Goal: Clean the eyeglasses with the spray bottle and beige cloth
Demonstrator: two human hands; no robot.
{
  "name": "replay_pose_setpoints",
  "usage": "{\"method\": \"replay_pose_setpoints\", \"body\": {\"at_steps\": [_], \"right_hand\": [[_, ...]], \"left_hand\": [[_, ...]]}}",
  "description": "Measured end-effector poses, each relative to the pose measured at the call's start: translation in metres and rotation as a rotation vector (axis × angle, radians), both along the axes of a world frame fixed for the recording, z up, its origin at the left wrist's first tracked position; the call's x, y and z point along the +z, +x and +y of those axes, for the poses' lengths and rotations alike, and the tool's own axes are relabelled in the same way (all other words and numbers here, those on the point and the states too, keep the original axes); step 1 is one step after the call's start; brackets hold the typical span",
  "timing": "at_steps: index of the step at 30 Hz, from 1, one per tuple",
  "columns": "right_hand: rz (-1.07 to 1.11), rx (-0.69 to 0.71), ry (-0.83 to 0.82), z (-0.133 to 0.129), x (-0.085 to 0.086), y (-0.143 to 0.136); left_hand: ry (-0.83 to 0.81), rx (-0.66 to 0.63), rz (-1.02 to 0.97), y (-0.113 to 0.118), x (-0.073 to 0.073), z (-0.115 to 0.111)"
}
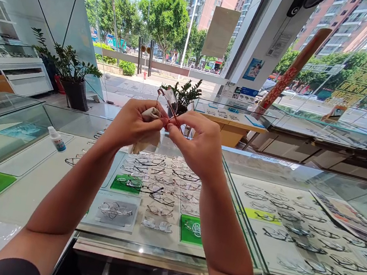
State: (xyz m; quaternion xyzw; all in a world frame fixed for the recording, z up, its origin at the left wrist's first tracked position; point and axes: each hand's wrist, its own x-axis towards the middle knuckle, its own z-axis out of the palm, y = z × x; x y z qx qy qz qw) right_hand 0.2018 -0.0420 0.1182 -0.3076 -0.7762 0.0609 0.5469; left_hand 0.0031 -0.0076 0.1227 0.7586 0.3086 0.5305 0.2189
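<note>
Both my hands are raised over a glass display case, close together in front of me. A pair of eyeglasses [169,99] with a thin reddish frame is between them, tilted upward. My left hand [138,123] is closed on a beige cleaning cloth [146,144], which hangs below the fingers; its fingertips reach the frame's near side. With thumb and fingers pinched, my right hand [195,137] grips the frame from the right. The fingertips partly hide where the frame is held.
Rows of eyeglasses [160,211] lie inside the glass display case [150,250] below. A small spray bottle [56,139] stands on the glass at left. Another case at right holds more frames [298,229] and a magazine [350,214]. Potted plants [77,94] stand near the window.
</note>
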Motion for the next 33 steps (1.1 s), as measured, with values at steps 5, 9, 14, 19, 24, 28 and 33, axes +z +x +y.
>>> {"method": "replay_pose_setpoints", "body": {"at_steps": [5,9,14,19,24,28,33], "right_hand": [[0.03,-0.058,0.117,0.001,-0.004,-0.004],[0.03,-0.078,0.151,0.001,-0.006,-0.005],[0.013,-0.098,0.168,0.001,-0.006,-0.008],[0.023,-0.1,0.165,-0.001,-0.005,-0.007],[0.017,-0.066,0.149,-0.004,-0.001,-0.002],[-0.002,-0.052,0.158,-0.005,0.0,-0.001],[0.006,-0.1,0.157,-0.003,-0.003,-0.004]], "left_hand": [[0.055,0.036,-0.152,0.012,-0.006,0.001],[0.063,0.068,-0.251,0.019,-0.011,-0.001],[0.058,0.085,-0.302,0.023,-0.013,0.0],[0.015,0.018,-0.253,0.017,-0.011,0.002],[-0.101,-0.127,-0.226,0.009,-0.006,0.004],[-0.179,-0.182,-0.25,0.01,-0.005,0.003],[-0.111,-0.083,-0.317,0.018,-0.01,0.002]]}}
